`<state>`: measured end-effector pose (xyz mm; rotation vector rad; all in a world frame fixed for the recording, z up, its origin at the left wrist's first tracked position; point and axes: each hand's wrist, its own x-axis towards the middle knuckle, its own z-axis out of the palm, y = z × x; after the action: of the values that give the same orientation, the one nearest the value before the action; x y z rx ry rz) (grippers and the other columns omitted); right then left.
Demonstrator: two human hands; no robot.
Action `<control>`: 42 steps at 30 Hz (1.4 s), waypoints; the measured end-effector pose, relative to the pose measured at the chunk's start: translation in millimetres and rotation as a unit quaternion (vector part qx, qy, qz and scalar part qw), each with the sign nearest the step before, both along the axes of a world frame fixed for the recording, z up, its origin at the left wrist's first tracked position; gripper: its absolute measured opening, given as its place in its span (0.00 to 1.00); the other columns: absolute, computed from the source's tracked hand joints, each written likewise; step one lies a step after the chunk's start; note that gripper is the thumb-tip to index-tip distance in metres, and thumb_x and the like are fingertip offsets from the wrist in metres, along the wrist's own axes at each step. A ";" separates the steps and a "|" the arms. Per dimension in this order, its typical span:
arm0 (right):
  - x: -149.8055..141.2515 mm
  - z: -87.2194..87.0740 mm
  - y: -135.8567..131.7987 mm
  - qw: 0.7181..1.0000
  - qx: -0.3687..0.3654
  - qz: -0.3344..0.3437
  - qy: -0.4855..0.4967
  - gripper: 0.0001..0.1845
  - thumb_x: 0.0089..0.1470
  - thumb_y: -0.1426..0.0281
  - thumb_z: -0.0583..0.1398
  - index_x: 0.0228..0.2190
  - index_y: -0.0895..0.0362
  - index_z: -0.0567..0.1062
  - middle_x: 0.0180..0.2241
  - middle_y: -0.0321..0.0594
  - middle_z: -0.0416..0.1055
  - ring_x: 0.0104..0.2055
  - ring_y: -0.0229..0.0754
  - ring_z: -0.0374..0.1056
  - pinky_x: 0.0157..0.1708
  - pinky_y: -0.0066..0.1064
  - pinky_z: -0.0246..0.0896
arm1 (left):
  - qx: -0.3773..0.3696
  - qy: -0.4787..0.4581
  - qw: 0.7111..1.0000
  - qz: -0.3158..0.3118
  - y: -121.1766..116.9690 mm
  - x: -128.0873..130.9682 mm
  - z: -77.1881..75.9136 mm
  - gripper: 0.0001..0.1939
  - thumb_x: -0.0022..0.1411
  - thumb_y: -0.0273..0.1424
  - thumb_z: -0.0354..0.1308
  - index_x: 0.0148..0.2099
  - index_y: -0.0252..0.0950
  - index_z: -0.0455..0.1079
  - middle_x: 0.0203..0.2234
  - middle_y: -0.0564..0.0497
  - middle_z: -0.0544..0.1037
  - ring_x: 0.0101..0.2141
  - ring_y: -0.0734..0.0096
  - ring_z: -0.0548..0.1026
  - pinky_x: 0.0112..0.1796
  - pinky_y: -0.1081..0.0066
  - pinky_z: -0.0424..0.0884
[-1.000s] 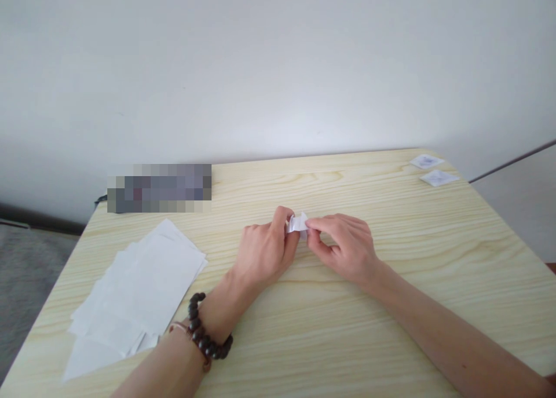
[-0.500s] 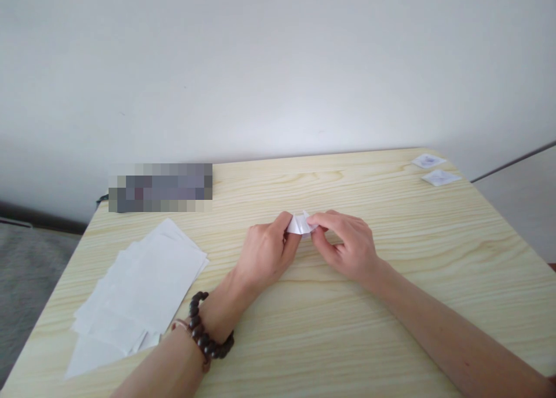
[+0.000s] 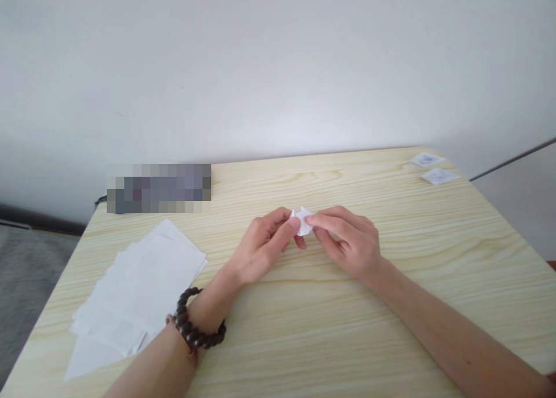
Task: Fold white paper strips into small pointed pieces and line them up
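"At the table's left (image 3: 47, 334), what is shown?"

"Loose white sheets (image 3: 152, 270), overlapping in a fanned pile. Behind them, near the wall (image 3: 278, 68), is a dark object (image 3: 160, 189) masked by pixels; its kind cannot be told."

"And to the right of the pile?"

"The left hand (image 3: 260, 244), with dark beads (image 3: 189, 322) round its wrist. Its thumb lies on the folded paper (image 3: 304, 230), and the fingers curl behind."

"What differs from half a second ago?"

"That thumb. It was bent at the paper's left edge, with the knuckles turned up; now it is laid flat along the near face, and the wrist has rolled. Two small points stand on the paper's upper edge."

"What might this mean for the work?"

"Probably a change of grip, not a release: the paper remains between the hands, at mid-table, seemingly for further shaping."

"And the right hand (image 3: 347, 241)?"

"It pinches the paper's right side between thumb and forefinger, much as before."

"What lies at far right?"

"Two diamond-shaped papers (image 3: 439, 176), one just behind the other, near the table's back corner, untouched."
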<state>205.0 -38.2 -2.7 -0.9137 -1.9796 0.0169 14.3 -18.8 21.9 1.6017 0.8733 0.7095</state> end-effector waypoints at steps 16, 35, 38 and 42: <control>-5.5 4.2 -1.8 0.989 -0.131 -0.007 0.074 0.07 0.58 0.73 0.57 0.40 0.55 0.72 0.32 0.38 0.74 0.30 0.36 0.69 0.31 0.29 0.66 | 0.082 0.082 0.993 0.024 0.0 4.0 -7.1 0.14 0.66 0.39 0.52 0.36 0.33 0.71 0.22 0.55 0.69 0.20 0.80 0.59 0.21 0.78 0.56; -4.5 4.8 0.1 0.988 -0.116 0.003 0.103 0.05 0.57 0.76 0.59 0.36 0.55 0.74 0.32 0.39 0.74 0.33 0.37 0.69 0.33 0.29 0.67 | 0.232 0.069 0.965 0.103 -0.8 5.1 -6.5 0.04 0.63 0.28 0.55 0.36 0.34 0.70 0.29 0.51 0.75 0.28 0.78 0.71 0.22 0.80 0.63; -5.1 4.8 0.1 0.982 -0.143 -0.005 0.121 0.04 0.57 0.75 0.60 0.34 0.55 0.74 0.31 0.38 0.74 0.32 0.37 0.69 0.34 0.30 0.66 | 0.212 0.062 0.968 0.121 -1.3 6.4 -7.2 0.05 0.62 0.28 0.56 0.35 0.34 0.71 0.29 0.51 0.75 0.27 0.78 0.71 0.21 0.80 0.62; -5.7 2.0 0.9 0.964 -0.200 -0.015 0.171 0.02 0.56 0.71 0.61 0.33 0.55 0.75 0.30 0.37 0.75 0.33 0.38 0.70 0.34 0.30 0.67 | 0.144 0.033 0.981 0.128 -1.9 7.0 -10.1 0.06 0.63 0.32 0.56 0.37 0.34 0.71 0.32 0.49 0.76 0.28 0.76 0.72 0.23 0.78 0.65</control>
<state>199.3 -37.3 -0.7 -1.1130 -1.6621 0.5409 21.3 -20.7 11.7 1.7951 1.0766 1.0056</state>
